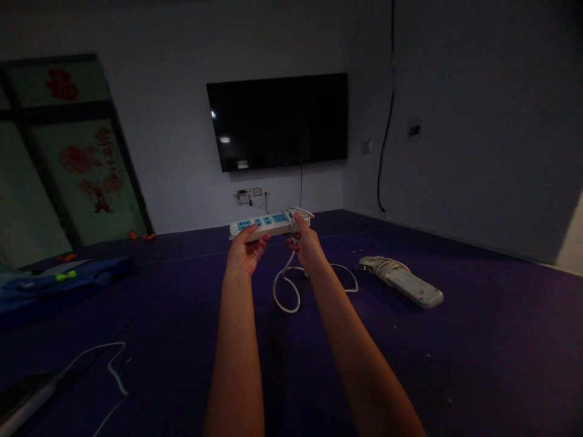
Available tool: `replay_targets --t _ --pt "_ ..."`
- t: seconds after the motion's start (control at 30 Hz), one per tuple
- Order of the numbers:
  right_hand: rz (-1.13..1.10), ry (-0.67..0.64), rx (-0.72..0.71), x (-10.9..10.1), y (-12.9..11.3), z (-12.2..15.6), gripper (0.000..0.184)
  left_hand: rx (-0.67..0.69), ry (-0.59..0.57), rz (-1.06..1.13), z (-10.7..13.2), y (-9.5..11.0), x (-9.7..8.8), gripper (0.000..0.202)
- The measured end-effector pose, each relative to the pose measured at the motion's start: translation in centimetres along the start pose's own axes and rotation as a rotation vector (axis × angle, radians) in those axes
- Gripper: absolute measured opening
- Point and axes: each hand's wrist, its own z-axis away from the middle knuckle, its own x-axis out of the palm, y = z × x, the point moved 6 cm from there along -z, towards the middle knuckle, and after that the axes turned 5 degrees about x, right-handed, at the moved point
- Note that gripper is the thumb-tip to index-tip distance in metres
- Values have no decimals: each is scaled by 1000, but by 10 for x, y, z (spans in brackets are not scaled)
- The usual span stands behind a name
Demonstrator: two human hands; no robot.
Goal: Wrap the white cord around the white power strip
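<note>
Both my arms reach out in front of me. My left hand (246, 250) grips the left end of a white power strip (264, 225) with blue sockets, held level in the air. My right hand (306, 243) is closed on the strip's right end, where its white cord (286, 285) is wound in loops. The rest of the cord hangs down and lies in a loose loop on the dark purple floor.
A second white power strip (403, 280) with its cord wrapped round it lies on the floor to the right. A black TV (277, 121) hangs on the wall ahead. Blue items (64, 282) lie at the left; another white cable (113, 364) trails at the lower left.
</note>
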Motion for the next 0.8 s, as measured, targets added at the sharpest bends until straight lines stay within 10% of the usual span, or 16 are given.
replay_targets --t 0.8 --pt "-85 -3 94 10 -6 13 24 348 -395 -143 -8 7 -4 38"
